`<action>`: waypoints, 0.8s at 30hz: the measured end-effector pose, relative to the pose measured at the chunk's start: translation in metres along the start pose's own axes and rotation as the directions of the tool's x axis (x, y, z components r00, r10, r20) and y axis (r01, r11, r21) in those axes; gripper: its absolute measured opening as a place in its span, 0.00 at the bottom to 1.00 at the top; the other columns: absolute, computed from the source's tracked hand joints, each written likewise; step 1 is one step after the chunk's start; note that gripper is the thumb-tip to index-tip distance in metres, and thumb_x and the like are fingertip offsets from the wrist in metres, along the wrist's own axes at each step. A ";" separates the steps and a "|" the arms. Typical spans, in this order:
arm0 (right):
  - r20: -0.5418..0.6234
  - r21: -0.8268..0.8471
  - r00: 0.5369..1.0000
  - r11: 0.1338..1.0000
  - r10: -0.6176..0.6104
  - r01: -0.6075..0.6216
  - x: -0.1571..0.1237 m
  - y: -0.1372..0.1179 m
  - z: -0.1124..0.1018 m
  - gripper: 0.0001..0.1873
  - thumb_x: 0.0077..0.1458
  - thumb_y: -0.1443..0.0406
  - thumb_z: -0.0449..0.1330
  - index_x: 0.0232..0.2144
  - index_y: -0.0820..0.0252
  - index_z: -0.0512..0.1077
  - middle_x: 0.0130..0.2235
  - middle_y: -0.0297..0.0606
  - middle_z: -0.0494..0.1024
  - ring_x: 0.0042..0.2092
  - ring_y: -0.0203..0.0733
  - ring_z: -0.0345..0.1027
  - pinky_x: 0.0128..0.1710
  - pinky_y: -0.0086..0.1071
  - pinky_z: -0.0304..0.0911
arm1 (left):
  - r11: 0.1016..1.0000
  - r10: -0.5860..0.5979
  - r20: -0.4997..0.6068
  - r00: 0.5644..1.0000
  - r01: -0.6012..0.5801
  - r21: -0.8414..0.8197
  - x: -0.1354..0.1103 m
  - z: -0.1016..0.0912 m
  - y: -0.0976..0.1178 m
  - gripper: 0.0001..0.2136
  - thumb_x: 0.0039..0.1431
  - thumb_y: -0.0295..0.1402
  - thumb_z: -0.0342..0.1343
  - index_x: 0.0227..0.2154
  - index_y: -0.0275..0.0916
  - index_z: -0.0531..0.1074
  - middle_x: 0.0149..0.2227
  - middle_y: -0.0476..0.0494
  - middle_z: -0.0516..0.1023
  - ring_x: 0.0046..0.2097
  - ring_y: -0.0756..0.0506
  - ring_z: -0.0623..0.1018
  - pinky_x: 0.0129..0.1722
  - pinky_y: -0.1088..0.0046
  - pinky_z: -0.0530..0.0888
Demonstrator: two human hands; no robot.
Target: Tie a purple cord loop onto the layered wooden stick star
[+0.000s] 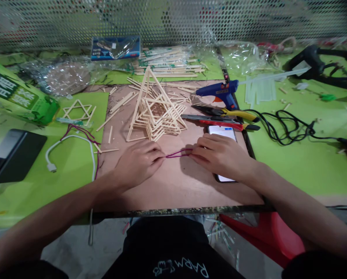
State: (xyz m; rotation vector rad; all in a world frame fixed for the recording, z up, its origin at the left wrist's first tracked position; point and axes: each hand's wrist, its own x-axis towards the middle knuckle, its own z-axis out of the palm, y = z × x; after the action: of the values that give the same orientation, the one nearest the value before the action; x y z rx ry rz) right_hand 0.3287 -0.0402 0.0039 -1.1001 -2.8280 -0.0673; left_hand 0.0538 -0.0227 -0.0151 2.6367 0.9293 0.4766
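Note:
A loop of purple cord (179, 153) stretches between my two hands above the bare wooden board (161, 190). My left hand (140, 162) pinches one end of it between thumb and fingers. The other end is gripped by my right hand (220, 153), whose fingers are closed. Beneath that right hand lies a phone (226, 176) with a lit screen, partly covered. Just beyond my hands stands a star-shaped frame of stacked wooden sticks (158, 116), with a taller triangle of sticks rising from it.
To the right lie a blue glue gun (218, 92), pliers (228, 113) and a black cable (286, 126). At left are a small stick star (78, 110), a white cable (71, 137), a power bank (18, 155) and a green carton (19, 95). Bundled sticks (170, 62) lie behind.

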 end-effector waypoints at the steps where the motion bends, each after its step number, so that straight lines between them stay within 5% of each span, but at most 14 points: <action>1: -0.001 0.001 1.000 1.000 0.001 -0.001 0.000 0.000 0.000 0.15 0.67 0.65 0.53 0.32 0.61 0.77 0.34 0.39 0.76 0.38 0.41 0.68 0.39 0.35 0.61 | 1.000 0.004 0.000 1.000 -0.004 0.005 0.000 0.000 -0.001 0.10 0.68 0.32 0.52 0.38 0.38 0.78 0.41 0.45 0.79 0.44 0.46 0.77 0.46 0.66 0.75; 8: -0.046 0.003 0.999 1.000 -0.024 0.024 0.000 0.000 0.000 0.12 0.66 0.65 0.54 0.34 0.61 0.77 0.33 0.39 0.76 0.38 0.41 0.68 0.39 0.35 0.61 | 0.999 0.004 0.046 0.999 -0.003 -0.040 -0.001 -0.010 -0.006 0.09 0.67 0.33 0.54 0.44 0.38 0.77 0.44 0.45 0.80 0.46 0.46 0.78 0.48 0.66 0.75; 12: -0.092 -0.003 0.995 0.999 -0.043 0.043 -0.001 0.001 0.003 0.10 0.66 0.65 0.56 0.37 0.61 0.77 0.34 0.39 0.76 0.38 0.41 0.68 0.39 0.34 0.62 | 0.999 0.010 0.129 0.992 -0.004 -0.044 -0.002 -0.032 -0.014 0.09 0.66 0.34 0.55 0.45 0.39 0.77 0.44 0.46 0.80 0.46 0.46 0.79 0.48 0.68 0.75; 17: -0.096 -0.026 0.995 0.999 -0.040 0.038 -0.003 0.002 0.001 0.10 0.65 0.64 0.57 0.36 0.61 0.77 0.32 0.38 0.75 0.37 0.41 0.66 0.38 0.34 0.61 | 0.995 0.096 0.057 0.994 -0.094 -0.036 -0.005 -0.062 -0.019 0.08 0.66 0.34 0.56 0.43 0.41 0.77 0.45 0.48 0.81 0.46 0.48 0.79 0.47 0.73 0.75; 21: -0.092 -0.030 0.994 0.998 -0.050 0.047 -0.005 0.003 -0.003 0.09 0.65 0.65 0.57 0.38 0.60 0.77 0.34 0.38 0.76 0.38 0.41 0.67 0.38 0.34 0.61 | 0.937 0.336 0.117 0.935 -0.344 0.054 -0.018 -0.051 0.011 0.09 0.68 0.37 0.53 0.41 0.40 0.77 0.41 0.49 0.82 0.42 0.48 0.81 0.41 0.72 0.76; 24: -0.063 0.004 0.997 0.999 -0.050 0.051 -0.008 0.004 -0.004 0.08 0.64 0.66 0.57 0.40 0.60 0.77 0.37 0.39 0.77 0.40 0.42 0.68 0.41 0.36 0.64 | 0.844 0.402 0.167 0.900 -0.435 0.315 -0.030 -0.028 0.037 0.15 0.69 0.36 0.52 0.47 0.29 0.75 0.48 0.33 0.80 0.39 0.46 0.81 0.34 0.70 0.76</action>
State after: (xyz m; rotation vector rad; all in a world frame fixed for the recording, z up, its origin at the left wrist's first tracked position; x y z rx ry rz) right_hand 0.3373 -0.0426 0.0073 -1.0073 -2.7988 -0.0959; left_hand 0.0406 -0.0653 0.0181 3.1707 0.4246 0.2966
